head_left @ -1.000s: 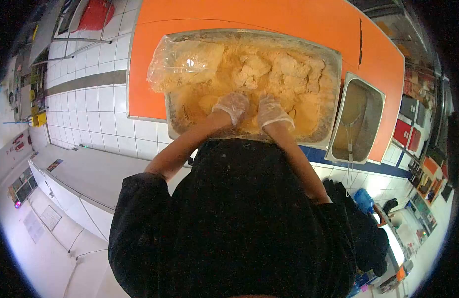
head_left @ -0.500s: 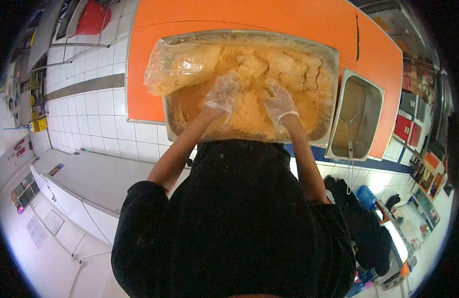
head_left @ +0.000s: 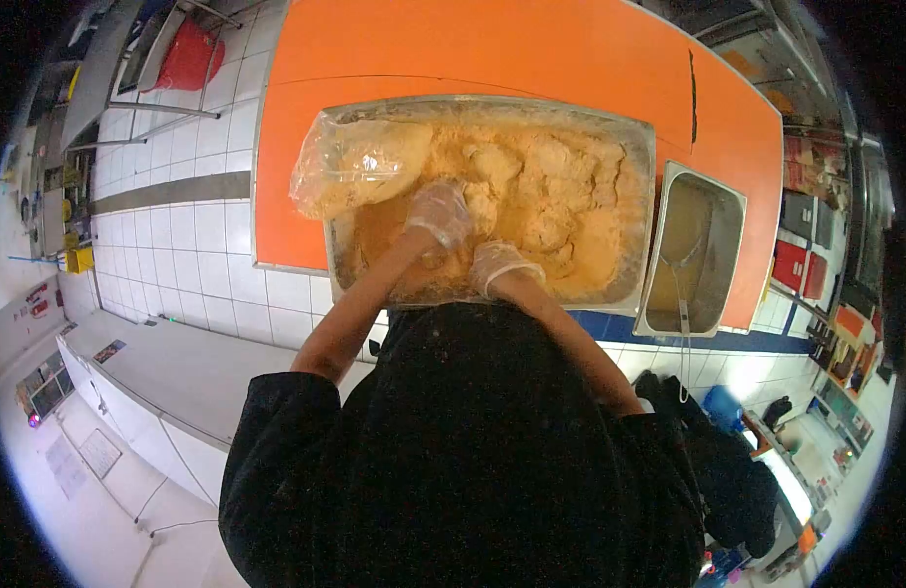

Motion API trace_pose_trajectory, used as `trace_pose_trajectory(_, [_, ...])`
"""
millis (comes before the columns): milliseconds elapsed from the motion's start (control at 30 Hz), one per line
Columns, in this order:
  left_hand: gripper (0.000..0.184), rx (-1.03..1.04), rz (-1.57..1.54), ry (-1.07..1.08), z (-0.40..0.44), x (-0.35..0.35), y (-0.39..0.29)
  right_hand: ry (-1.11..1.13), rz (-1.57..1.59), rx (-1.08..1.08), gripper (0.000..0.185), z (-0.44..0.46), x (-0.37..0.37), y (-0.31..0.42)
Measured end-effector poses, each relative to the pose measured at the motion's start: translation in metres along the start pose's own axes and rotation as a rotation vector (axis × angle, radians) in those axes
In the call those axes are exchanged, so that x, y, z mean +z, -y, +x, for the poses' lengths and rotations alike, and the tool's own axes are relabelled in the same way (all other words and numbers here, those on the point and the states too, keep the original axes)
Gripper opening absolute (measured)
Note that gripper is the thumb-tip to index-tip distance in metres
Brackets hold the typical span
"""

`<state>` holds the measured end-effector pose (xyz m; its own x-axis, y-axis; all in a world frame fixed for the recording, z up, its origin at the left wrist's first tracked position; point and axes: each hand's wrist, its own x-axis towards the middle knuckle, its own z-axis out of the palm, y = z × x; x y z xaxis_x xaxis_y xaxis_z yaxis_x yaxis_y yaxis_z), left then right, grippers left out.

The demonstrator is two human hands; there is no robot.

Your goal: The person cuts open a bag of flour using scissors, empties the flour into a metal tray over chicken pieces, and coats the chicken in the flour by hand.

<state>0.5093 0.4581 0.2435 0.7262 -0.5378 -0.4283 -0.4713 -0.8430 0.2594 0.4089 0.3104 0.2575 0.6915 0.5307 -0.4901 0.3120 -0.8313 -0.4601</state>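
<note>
A large metal tray (head_left: 646,211) holds orange-yellow flour with several coated lumps (head_left: 546,225) in it. My left hand (head_left: 441,214), in a clear plastic glove, reaches into the flour at the tray's left-middle, beside a coated piece (head_left: 480,206). Its fingers are partly sunk or hidden. My right hand (head_left: 502,267), gloved too, is low in the flour near the tray's front edge, its fingers hidden by the glove and flour. A clear plastic bag of flour (head_left: 360,167) lies over the tray's back left corner.
The tray stands on an orange table (head_left: 453,44). Right of it is a smaller metal pan (head_left: 737,235) with liquid and a wire-handled strainer (head_left: 681,284). A white chest-like unit (head_left: 159,363) stands at the left. A red chair (head_left: 190,57) is farther off.
Both hands had lifted and parted half a second ago. Now the right hand has come down and left toward the front edge, and the left hand is back down in the flour.
</note>
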Motion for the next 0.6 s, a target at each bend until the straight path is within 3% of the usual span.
trace_pose_trajectory(133, [0.047,-0.108,-0.209,-0.037,-0.015,-0.006,-0.005,-0.041,-0.026,-0.007,0.02,0.008,0.008,-0.012])
trace_pose_trajectory(200, [0.045,-0.22,-0.288,-0.262,-0.017,0.007,0.001,-0.044,0.261,-0.128,0.016,0.009,0.004,-0.026])
trace_pose_trajectory(233, [0.045,-0.228,-0.289,-0.266,-0.015,0.012,0.008,-0.04,0.257,-0.135,0.016,0.011,0.004,-0.03])
trace_pose_trajectory(300, [0.043,-0.236,-0.469,-0.247,-0.016,0.016,0.016,0.036,0.544,0.361,0.015,0.001,-0.05,-0.004])
trace_pose_trajectory(333, [0.043,-0.244,-0.472,-0.243,-0.021,0.006,0.013,0.045,0.546,0.359,0.015,0.004,-0.04,-0.016])
trace_pose_trajectory(400, [0.037,-0.24,-0.321,-0.255,-0.032,-0.023,0.0,-0.432,0.506,-0.025,0.018,0.007,-0.021,-0.043])
trace_pose_trajectory(433, [0.037,-0.24,-0.322,-0.248,-0.035,-0.021,0.001,-0.429,0.511,-0.022,0.018,0.002,-0.017,-0.043])
trace_pose_trajectory(500, [0.034,-0.06,-0.376,-0.396,-0.041,-0.017,0.007,-0.61,1.127,0.088,0.019,-0.012,-0.044,-0.024])
trace_pose_trajectory(533, [0.034,-0.06,-0.376,-0.391,-0.044,-0.015,0.006,-0.608,1.131,0.091,0.019,-0.014,-0.047,-0.022])
trace_pose_trajectory(600, [0.033,-0.115,-0.359,-0.351,-0.051,-0.019,0.0,-0.433,0.741,0.205,0.021,-0.014,-0.051,-0.022])
